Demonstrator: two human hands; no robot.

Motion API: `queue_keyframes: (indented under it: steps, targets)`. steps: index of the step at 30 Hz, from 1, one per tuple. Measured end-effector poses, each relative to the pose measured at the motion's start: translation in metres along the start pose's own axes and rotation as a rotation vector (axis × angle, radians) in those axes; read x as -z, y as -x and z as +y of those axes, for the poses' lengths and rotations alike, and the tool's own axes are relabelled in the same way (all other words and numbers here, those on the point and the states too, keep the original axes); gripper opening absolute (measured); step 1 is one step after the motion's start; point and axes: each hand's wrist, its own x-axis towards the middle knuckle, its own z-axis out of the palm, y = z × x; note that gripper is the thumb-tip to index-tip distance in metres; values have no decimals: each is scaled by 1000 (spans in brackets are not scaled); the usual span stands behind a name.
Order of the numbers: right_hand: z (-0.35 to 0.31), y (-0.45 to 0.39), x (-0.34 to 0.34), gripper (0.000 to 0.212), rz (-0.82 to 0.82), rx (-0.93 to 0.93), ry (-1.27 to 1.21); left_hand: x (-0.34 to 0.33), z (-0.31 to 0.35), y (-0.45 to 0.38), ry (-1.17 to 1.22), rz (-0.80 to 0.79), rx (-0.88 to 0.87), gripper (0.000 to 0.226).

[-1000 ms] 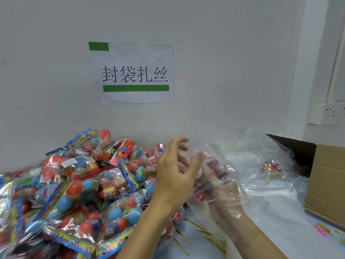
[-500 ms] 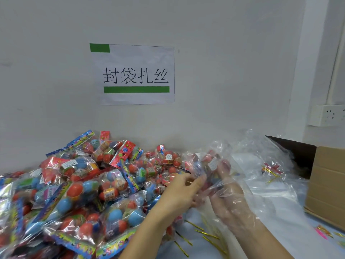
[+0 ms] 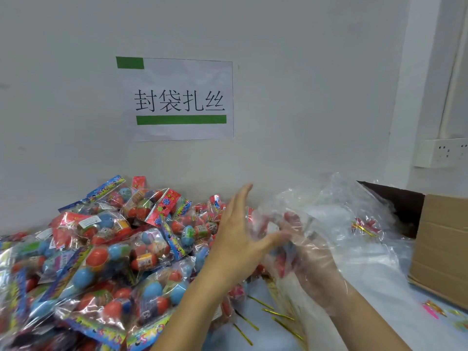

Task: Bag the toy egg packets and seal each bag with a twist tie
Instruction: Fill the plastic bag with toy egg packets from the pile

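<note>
A clear plastic bag (image 3: 298, 239) is held up over the middle of the surface (image 3: 374, 323), and red toy egg packets (image 3: 291, 219) show blurred through its film; how many are inside cannot be told. The right hand (image 3: 311, 259) is inside the bag, wrapped in the plastic, fingers curled up round the packets there. The left hand (image 3: 238, 239) is outside the bag at its left side, fingers (image 3: 240, 198) straight and spread upward, thumb stretched right to touch the film.

A big heap of toy egg packets (image 3: 106, 257) fills the left part of the surface back to the wall, each clear packet holding red and blue eggs under a printed header card. Gold twist ties (image 3: 276, 312) lie loose on the surface near its front edge, under the hands. More crumpled clear bags (image 3: 354, 224) are piled toward the right, one with something red and a gold tie inside. At the right edge stands an open cardboard box (image 3: 440, 249); its contents are hidden.
</note>
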Motion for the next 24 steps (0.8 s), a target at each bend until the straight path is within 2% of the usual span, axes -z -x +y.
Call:
queue_keyframes:
  steps: [1,2,4,6,8,9,12,13,15,18,24]
  targets:
    - [-1,0,4,50,-3,2,131,3,-3,-1,-100,-71,-47,96]
    - [-2,-1,5,57,-6,18,248,5,-4,-1,-205,-147,-80,95]
    - [-10,-2,9,58,7,0,483,4,-10,-1,-342,-171,-116,72]
    - [-17,-3,14,47,-10,-28,610,1,-10,1,-388,-136,-155,30]
    - [-20,-5,17,26,-44,-64,748,-5,-12,2,-383,-111,-187,6]
    - [-22,-3,17,22,-32,-97,830,-7,-12,3,-368,-104,-181,4]
    - [-19,-5,16,52,58,-231,986,-9,-12,0,-239,9,-168,8]
    - [-17,-7,18,56,84,-263,1017,-10,-13,0,-215,24,-150,9]
    - [-11,-11,23,52,75,-305,1120,-11,-14,0,-215,-4,-100,11]
    - [-11,-13,28,54,70,-280,1266,-13,-16,0,-238,-69,-38,15]
    - [-40,-2,20,56,52,-134,1243,-12,-21,-1,-224,49,69,18]
